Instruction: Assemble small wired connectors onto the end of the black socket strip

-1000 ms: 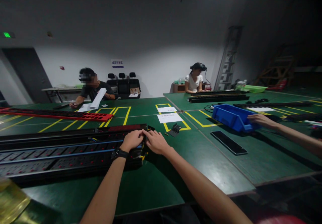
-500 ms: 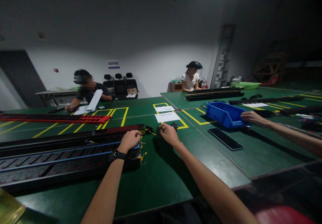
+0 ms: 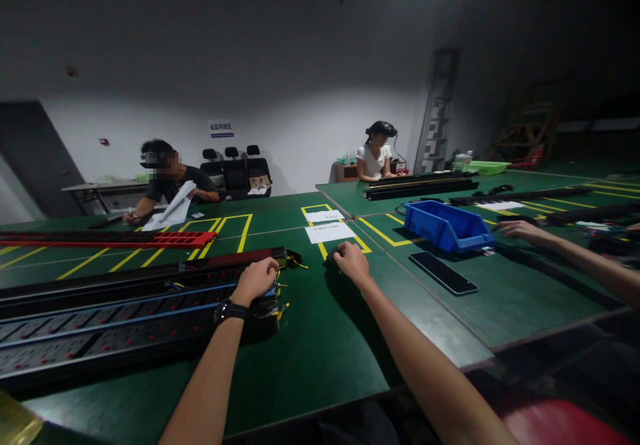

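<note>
Three black seats before a dim pale wall, grey door leftward.

Rail assembly is lying on table, left. Paper sheets are lying beyond its right end. Bin is sitting right of sheets; phone is lying before bin. Chairs are standing behind table, near wall.

Long black panel, blue-striped, red-dotted, flat; small dark piece off right end, mostly hidden.
</note>
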The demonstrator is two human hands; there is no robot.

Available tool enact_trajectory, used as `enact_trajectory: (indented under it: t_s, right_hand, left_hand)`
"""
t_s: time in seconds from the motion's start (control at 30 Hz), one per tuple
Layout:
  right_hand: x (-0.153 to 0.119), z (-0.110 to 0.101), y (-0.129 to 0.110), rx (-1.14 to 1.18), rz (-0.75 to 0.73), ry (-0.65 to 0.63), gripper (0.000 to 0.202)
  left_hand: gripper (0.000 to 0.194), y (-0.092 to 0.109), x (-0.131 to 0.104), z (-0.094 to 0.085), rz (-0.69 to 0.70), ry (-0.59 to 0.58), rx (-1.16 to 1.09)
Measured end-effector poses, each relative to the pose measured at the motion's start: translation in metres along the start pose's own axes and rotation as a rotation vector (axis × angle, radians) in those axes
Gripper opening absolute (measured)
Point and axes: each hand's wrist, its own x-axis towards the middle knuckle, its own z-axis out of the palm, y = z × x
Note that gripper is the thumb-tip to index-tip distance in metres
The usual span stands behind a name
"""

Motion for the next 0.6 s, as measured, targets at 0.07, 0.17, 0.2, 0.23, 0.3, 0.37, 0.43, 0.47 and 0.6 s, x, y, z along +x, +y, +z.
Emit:
enact_trajectory:
  t_s: [0.07, 0.17, 0.2, 0.23, 0.3, 0.37, 0.43, 0.47, 0.6]
  right_hand:
    - [-0.006, -0.002, -0.005, -0.089, -0.031, -0.008, 0.033]
    - [-0.016, -0.004, -0.019, -0.11, -0.117, 0.053, 0.026]
    - [-0.019, -0.004, -0.025, -0.068, -0.169, 0.079, 0.024]
    - [-0.023, -0.003, -0.031, -0.007, -0.241, 0.088, 0.021]
    - [-0.033, 0.002, -0.045, 0.132, -0.424, 0.024, 0.016]
    - [-0.045, 0.011, -0.059, 0.231, -0.59, -0.113, 0.015]
    - [-0.058, 0.022, -0.072, 0.261, -0.679, -0.197, 0.013]
    - [-0.063, 0.028, -0.077, 0.265, -0.709, -0.225, 0.01]
    - [-0.073, 0.047, -0.086, 0.276, -0.759, -0.286, 0.01]
  left_hand:
    - [0.03, -0.001, 0.001, 0.0, -0.004, 0.02, -0.009]
    - [0.028, -0.001, 0.001, 0.0, -0.006, 0.041, -0.006]
    - [0.028, -0.001, 0.002, 0.0, -0.008, 0.041, -0.003]
    - [0.028, 0.0, 0.002, 0.0, -0.011, 0.039, 0.001]
    - [0.028, 0.0, 0.002, 0.001, -0.018, 0.036, 0.011]
    - [0.028, 0.0, 0.003, 0.003, -0.017, 0.039, 0.02]
    - [0.029, -0.001, 0.003, 0.005, -0.017, 0.041, 0.026]
    - [0.029, -0.002, 0.003, 0.005, -0.018, 0.041, 0.028]
    - [0.031, -0.002, 0.003, 0.006, -0.013, 0.037, 0.034]
